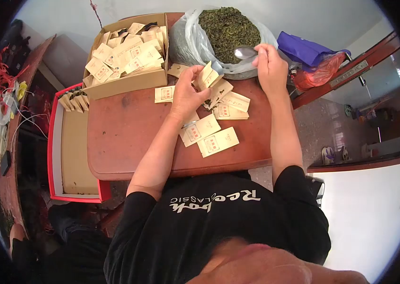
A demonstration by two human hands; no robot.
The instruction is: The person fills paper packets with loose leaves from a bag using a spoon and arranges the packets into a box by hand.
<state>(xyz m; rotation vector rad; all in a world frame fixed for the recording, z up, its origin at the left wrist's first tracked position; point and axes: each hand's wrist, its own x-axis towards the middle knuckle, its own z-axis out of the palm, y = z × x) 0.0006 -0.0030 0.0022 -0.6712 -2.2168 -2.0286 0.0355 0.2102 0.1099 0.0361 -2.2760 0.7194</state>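
Note:
My left hand (188,97) is closed around a small tan paper packet (209,74), whose top is spread apart. Between the fingers of my right hand (273,71) is a metal spoon (244,52), its bowl over the near edge of a heap of loose dried tea leaves (228,31). The leaves fill a clear plastic bag (186,40) at the back of the table. Beneath and in front of my left hand lie several more tan packets (218,142) with red print, some overlapping. Dark leaf bits show near the packets by my fingers.
A cardboard box (129,79) full of packets stands at the back left of the brown table (129,137). Beside the table is a red-rimmed box (56,161) with a row of packets. A purple bag (304,48) and a red plastic bag (320,71) are at right.

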